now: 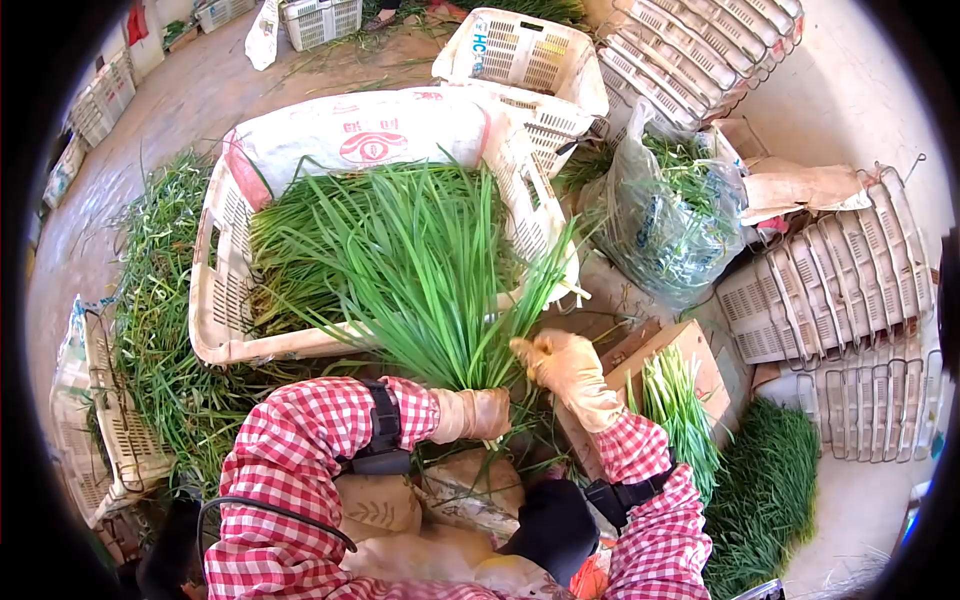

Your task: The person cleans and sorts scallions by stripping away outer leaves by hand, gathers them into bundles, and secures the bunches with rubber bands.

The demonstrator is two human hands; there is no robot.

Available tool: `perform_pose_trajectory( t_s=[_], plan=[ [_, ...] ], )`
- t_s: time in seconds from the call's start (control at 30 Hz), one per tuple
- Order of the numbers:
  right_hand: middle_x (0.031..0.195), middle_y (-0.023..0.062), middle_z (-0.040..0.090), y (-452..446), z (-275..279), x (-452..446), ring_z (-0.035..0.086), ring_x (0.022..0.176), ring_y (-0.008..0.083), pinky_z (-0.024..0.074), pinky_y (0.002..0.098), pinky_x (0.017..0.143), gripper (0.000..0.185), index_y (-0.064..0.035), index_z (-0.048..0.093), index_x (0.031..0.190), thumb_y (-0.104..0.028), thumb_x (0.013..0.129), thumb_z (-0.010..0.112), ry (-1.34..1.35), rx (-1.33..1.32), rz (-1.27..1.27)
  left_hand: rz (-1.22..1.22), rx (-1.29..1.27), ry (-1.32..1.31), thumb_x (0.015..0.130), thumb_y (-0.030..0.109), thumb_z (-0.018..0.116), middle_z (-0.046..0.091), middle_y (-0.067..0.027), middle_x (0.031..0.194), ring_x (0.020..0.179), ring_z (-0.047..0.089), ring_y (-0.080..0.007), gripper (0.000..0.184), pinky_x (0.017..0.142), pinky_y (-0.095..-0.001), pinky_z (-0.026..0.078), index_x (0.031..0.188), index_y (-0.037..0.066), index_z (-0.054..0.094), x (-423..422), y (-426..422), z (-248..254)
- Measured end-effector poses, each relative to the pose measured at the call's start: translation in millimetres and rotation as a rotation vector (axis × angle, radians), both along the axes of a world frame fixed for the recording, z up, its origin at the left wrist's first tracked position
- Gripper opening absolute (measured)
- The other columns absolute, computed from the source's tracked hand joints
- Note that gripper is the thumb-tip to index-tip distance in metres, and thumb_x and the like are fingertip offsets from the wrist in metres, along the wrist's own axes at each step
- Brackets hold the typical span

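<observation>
My left hand [472,414], in a tan glove, is wrapped round the base of a large bunch of garlic chives [430,270]. Their long flat green leaves fan up and away over the front rim of a white plastic crate [270,345]. Just right of the bunch is my right hand [568,372], also gloved, its fingers curled in near the outer leaves. Whether a thin leaf is pinched there, I cannot make out. More chives [290,230] lie inside the crate, against a white woven sack [330,140] draped over its far side.
Loose leaves [160,330] are heaped left of the crate. On the right stand a cardboard box [700,375] with a pale-stemmed bunch [675,410], a dark green pile [765,500], a plastic bag of trimmings [670,220] and stacked crates [830,285]. Another crate [520,60] stands behind.
</observation>
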State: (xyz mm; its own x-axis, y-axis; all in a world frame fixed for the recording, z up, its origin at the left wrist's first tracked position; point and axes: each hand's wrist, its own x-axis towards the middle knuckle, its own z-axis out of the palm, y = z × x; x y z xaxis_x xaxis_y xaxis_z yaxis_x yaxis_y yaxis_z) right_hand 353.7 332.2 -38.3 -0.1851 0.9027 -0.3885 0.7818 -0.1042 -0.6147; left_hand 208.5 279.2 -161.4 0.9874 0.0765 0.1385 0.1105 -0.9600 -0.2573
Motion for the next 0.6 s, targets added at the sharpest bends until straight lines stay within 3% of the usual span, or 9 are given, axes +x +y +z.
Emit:
perform_pose_trajectory(
  t_s=[0.07,0.13,0.17,0.2,0.33,0.43,0.53,0.57,0.6],
  plan=[
    [0.062,0.0072,0.062,-4,14,-13,0.059,0.053,0.0160,0.0448,0.0276,0.050,0.032,-0.0026,0.065,0.082,-0.034,0.086,0.063,0.027,0.310,0.072,0.035,0.166,-0.029,0.066,0.017,0.061,0.048,-0.0037,0.051,0.047,0.045,-0.0179,0.013,0.042,-0.0325,0.033,0.057,0.009,0.056,0,-1,-6],
    [0.083,0.0147,0.064,-8,0,-33,0.063,0.073,0.0233,0.0491,0.0319,0.065,0.041,-0.0008,0.061,0.101,-0.039,0.086,0.060,-0.018,0.307,0.162,0.142,0.437,-0.125,0.065,0.016,0.061,0.045,-0.0033,0.049,0.045,0.041,-0.0160,0.014,0.039,-0.0305,0.029,0.055,0.009,0.055,0,-6,-15],
    [0.094,0.0184,0.066,-8,-7,-42,0.066,0.083,0.0270,0.0512,0.0340,0.072,0.049,0.0001,0.059,0.111,-0.041,0.086,0.059,-0.042,0.309,0.208,0.158,0.797,-0.257,0.066,0.015,0.060,0.047,-0.0024,0.049,0.045,0.042,-0.0144,0.015,0.036,-0.0284,0.029,0.053,0.008,0.057,4,-1,-50],
    [0.109,0.0224,0.061,-1,-10,-51,0.062,0.097,0.0314,0.0491,0.0386,0.083,0.060,0.0016,0.047,0.126,-0.044,0.087,0.055,-0.149,0.120,0.291,0.125,0.945,-0.334,0.067,0.014,0.060,0.050,-0.0029,0.052,0.047,0.046,-0.0143,0.013,0.038,-0.0282,0.034,0.056,0.007,0.059,7,2,-63],
    [0.105,0.0227,0.061,-23,-27,-72,0.060,0.096,0.0361,0.0490,0.0388,0.080,0.053,-0.0131,0.044,0.133,-0.042,0.089,0.052,0.182,0.146,0.436,0.179,0.978,-0.297,0.072,0.017,0.059,0.055,-0.0055,0.061,0.053,0.050,-0.0178,0.015,0.044,-0.0299,0.039,0.066,0.004,0.061,-2,-3,-56],
    [0.107,0.0194,0.061,-28,10,-81,0.061,0.096,0.0350,0.0498,0.0369,0.080,0.051,-0.0183,0.043,0.134,-0.044,0.090,0.050,-0.077,-0.039,0.668,0.210,1.006,-0.287,0.076,0.019,0.057,0.058,-0.0074,0.068,0.057,0.053,-0.0203,0.018,0.049,-0.0312,0.042,0.074,0.001,0.063,-3,-2,-56],
    [0.084,0.0192,0.064,-16,-38,-60,0.062,0.078,0.0360,0.0506,0.0409,0.067,0.046,-0.0125,0.048,0.129,-0.040,0.093,0.046,0.281,0.377,0.509,0.248,1.090,-0.280,0.080,0.021,0.056,0.062,-0.0093,0.075,0.062,0.056,-0.0229,0.023,0.054,-0.0324,0.046,0.081,-0.001,0.065,-1,-1,-57],
    [0.074,0.0169,0.062,-4,-22,-57,0.062,0.071,0.0339,0.0490,0.0421,0.060,0.036,-0.0083,0.056,0.116,-0.033,0.091,0.049,-0.064,0.406,0.589,0.256,1.095,-0.246,0.081,0.021,0.056,0.063,-0.0100,0.077,0.063,0.057,-0.0238,0.025,0.056,-0.0329,0.047,0.084,-0.002,0.065,-1,-1,-55],
    [0.073,0.0163,0.062,-1,-22,-47,0.062,0.069,0.0334,0.0488,0.0415,0.058,0.031,-0.0075,0.058,0.110,-0.030,0.090,0.051,-0.131,0.448,0.563,0.242,1.015,-0.185,0.083,0.022,0.056,0.064,-0.0106,0.079,0.065,0.058,-0.0246,0.027,0.057,-0.0333,0.049,0.086,-0.002,0.066,-3,-3,-39]
  ],
)
